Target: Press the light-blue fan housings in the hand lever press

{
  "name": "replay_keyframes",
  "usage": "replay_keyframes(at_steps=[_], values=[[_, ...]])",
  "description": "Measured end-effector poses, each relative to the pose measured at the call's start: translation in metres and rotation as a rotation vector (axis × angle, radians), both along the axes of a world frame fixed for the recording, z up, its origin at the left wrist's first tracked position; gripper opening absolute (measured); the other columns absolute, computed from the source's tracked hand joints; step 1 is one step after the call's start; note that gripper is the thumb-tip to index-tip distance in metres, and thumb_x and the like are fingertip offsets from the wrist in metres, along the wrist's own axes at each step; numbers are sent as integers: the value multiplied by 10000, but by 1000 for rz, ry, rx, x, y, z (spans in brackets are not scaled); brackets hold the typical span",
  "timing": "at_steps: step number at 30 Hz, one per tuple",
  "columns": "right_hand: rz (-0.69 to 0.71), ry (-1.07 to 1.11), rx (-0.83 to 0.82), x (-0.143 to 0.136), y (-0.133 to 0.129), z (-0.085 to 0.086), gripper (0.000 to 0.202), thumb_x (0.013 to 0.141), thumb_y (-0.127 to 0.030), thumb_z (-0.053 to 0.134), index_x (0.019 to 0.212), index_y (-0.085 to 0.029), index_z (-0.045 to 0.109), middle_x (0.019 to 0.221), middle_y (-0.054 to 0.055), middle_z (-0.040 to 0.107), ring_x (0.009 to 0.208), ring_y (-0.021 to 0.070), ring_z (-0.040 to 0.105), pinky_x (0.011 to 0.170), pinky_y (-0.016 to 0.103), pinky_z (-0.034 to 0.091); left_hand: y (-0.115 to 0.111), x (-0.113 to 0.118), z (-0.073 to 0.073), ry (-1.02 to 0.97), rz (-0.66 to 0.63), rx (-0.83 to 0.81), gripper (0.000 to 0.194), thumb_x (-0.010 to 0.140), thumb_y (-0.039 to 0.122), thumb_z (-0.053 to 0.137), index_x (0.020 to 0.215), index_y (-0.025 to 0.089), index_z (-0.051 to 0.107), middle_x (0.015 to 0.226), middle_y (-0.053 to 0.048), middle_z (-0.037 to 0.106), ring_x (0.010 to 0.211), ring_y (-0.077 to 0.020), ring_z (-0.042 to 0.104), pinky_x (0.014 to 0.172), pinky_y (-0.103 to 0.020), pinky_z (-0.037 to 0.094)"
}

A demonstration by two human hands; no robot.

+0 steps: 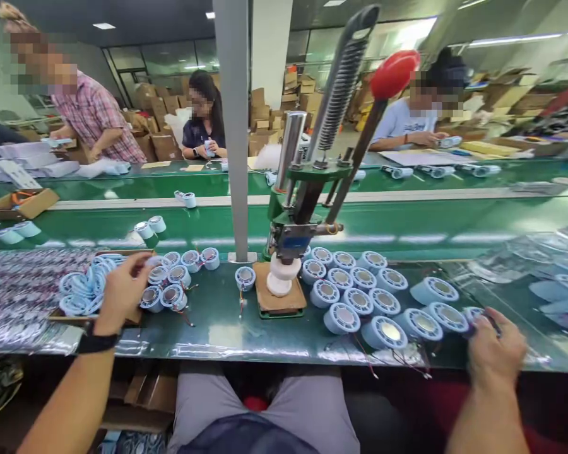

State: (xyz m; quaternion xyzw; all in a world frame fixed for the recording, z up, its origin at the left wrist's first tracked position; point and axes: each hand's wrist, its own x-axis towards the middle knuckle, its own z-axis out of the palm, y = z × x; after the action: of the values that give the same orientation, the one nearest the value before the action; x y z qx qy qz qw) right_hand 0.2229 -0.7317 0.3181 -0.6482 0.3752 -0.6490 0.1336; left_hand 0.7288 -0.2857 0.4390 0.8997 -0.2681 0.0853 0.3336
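Note:
My left hand (123, 291) reaches over a cluster of small light-blue round parts with wires (170, 284) and pinches one at its fingertips. My right hand (495, 348) rests at the bench's front edge on the right, its fingers closed around a light-blue round part (473, 314). Between the hands stands a hand press (307, 208) with a red knob (394, 72) and a white cylinder (284, 274) on its brown base plate (279, 302). A single wired part (245, 277) lies left of the plate.
Several larger light-blue round housings (360, 290) lie in rows right of the press. A box of light-blue rings (80, 290) sits left, beside patterned bags (19, 290). A grey post (234, 126) rises behind. Three people work across the green conveyor (407, 221).

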Motion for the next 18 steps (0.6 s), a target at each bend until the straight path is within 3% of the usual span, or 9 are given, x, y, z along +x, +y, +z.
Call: replay_keyframes(at_steps=[2, 4, 6, 8, 10, 12, 15, 18], values=[[15, -18, -60, 3, 14, 9, 195, 847, -350, 567, 965, -429, 702, 977, 41, 672, 1138, 298, 590, 870, 517, 478, -12, -47, -25, 140, -241, 21, 351, 844, 360, 558, 1107, 175, 698, 949, -41, 735, 796, -181, 661, 815, -327, 557], [-3, -110, -184, 19, 42, 23, 342, 880, -301, 487, 1080, -506, 673, 1101, -22, 662, 1192, 301, 581, 784, 520, 489, -26, -87, -57, 190, -389, 44, 286, 856, 288, 538, 1060, 191, 715, 959, -57, 737, 840, -201, 671, 825, -347, 569], [-6, -196, -279, 54, 88, 39, 448, 894, -246, 417, 1187, -500, 640, 1149, -45, 645, 1206, 324, 575, 809, 550, 488, -37, -112, -87, 94, -406, 44, 294, 876, 214, 493, 1060, 199, 721, 1066, -85, 720, 1007, -239, 651, 936, -417, 545], [87, -163, -246, 108, 142, 52, 489, 906, -198, 389, 1286, -415, 608, 1143, 1, 646, 1148, 339, 599, 899, 577, 483, -43, -121, -107, -5, -381, 29, 330, 908, 182, 443, 1093, 207, 715, 1160, -102, 689, 1124, -261, 606, 1011, -480, 504], [463, 139, -83, 171, 193, 57, 482, 921, -183, 431, 1374, -303, 548, 1191, 73, 623, 1118, 301, 613, 930, 535, 522, -42, -121, -112, -29, -404, 16, 344, 946, 194, 414, 1142, 215, 697, 1194, -105, 675, 1148, -253, 596, 1022, -484, 502], [646, 326, -52, 232, 226, 54, 439, 921, -168, 458, 1340, -223, 577, 1292, 121, 573, 1201, 275, 579, 994, 477, 524, -38, -120, -109, -19, -508, 28, 341, 966, 224, 427, 1208, 219, 666, 1236, -107, 661, 1178, -240, 588, 1035, -459, 502], [728, 631, 34, 296, 241, 39, 442, 905, -122, 478, 1335, -136, 582, 1473, 211, 387, 1412, 338, 365, 1114, 550, 411, -34, -130, -104, -49, -721, 113, 427, 937, 292, 536, 1355, 217, 576, 1367, -125, 601, 1295, -272, 521, 1085, -478, 467], [747, 769, 91, 324, 233, 26, 413, 875, -47, 489, 1247, -125, 648, 1417, 226, 431, 1406, 361, 350, 1109, 580, 393, -38, -148, -109, -90, -803, 194, 559, 881, 329, 636, 1413, 207, 519, 1399, -141, 582, 1326, -316, 489, 1094, -539, 440]])
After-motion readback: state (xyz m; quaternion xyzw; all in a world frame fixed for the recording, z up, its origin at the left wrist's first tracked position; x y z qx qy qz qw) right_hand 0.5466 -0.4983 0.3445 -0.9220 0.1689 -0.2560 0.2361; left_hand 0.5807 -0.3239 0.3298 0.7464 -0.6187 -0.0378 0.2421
